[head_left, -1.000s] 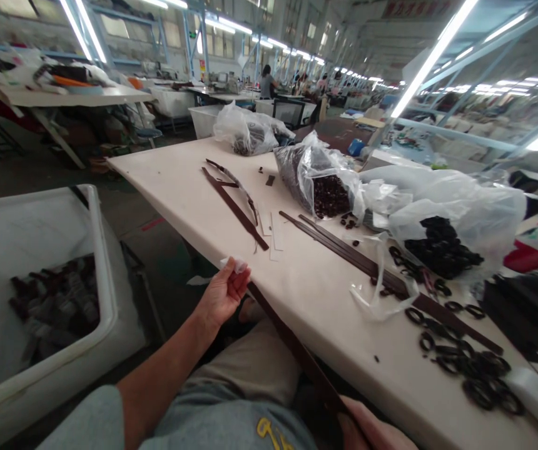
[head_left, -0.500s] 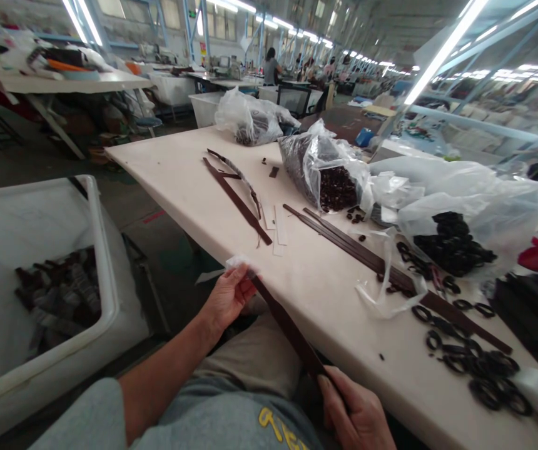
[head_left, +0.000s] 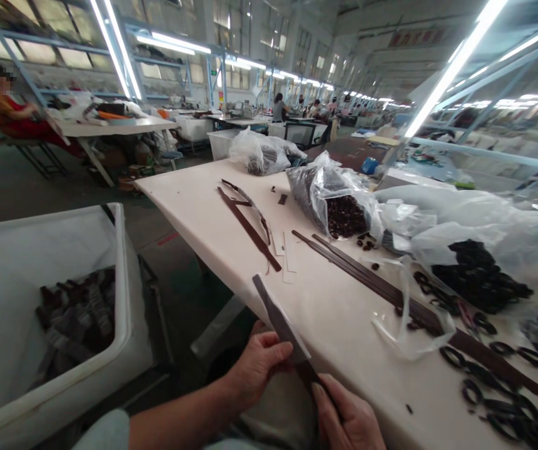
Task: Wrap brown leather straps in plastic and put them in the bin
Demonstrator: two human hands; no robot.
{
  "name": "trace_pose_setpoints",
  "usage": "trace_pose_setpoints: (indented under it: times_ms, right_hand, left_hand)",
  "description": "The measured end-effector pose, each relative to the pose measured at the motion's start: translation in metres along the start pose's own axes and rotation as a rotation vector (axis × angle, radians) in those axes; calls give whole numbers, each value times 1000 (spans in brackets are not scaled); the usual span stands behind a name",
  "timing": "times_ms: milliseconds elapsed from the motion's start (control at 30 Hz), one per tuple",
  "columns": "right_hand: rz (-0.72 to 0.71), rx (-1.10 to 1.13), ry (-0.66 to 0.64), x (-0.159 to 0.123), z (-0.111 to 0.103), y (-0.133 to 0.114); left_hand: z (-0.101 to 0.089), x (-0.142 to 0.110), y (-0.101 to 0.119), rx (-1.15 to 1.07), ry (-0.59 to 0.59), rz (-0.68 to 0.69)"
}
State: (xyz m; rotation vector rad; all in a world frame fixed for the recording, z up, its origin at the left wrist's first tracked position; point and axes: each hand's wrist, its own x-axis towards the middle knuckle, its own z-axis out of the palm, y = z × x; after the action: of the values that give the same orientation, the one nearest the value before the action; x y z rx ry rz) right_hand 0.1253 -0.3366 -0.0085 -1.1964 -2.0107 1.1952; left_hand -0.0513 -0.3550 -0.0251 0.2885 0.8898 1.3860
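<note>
A long dark brown strap (head_left: 304,372) lies at the table's near edge, its far end covered by a thin translucent plastic sleeve (head_left: 276,315). My left hand (head_left: 257,365) pinches the strap near the sleeve's lower edge, thumb on top. Closer to my body, my right hand (head_left: 346,415) is closed around the strap, thumb along its upper face. Beyond the sleeved tip, another brown strap (head_left: 248,228) rests on the table beside a thin curved strip (head_left: 253,203) partly wrapped in plastic. Some white slips (head_left: 289,252) lie close by.
A white bin (head_left: 121,281) holding wrapped brown straps stands at left. On the pale table (head_left: 194,200) sit plastic bags of small dark parts (head_left: 344,215) and black pieces (head_left: 480,275), more straps (head_left: 367,275), and black rings (head_left: 473,390). A seated person (head_left: 1,106) is far left.
The translucent sleeve, earlier bunched in my left hand at the strap's tip, now lies stretched along its end. My left hand has slid down the strap towards my right hand. The view has tilted up.
</note>
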Motion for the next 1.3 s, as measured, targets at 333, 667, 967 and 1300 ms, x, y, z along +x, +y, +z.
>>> trace_pose_setpoints:
  times_ms: [333,667,967,1300]
  right_hand:
    - [44,-33,-86,-9,-6,-4]
    - [47,-38,-94,-11,-4,1]
    - [60,-13,-74,-12,-3,3]
    - [34,-16,-113,-13,7,1]
  left_hand:
    - [5,6,3,-106,102,23]
    - [7,9,12,-92,142,116]
    - [12,5,10,-47,20,74]
    - [9,2,-6,-14,112,-29]
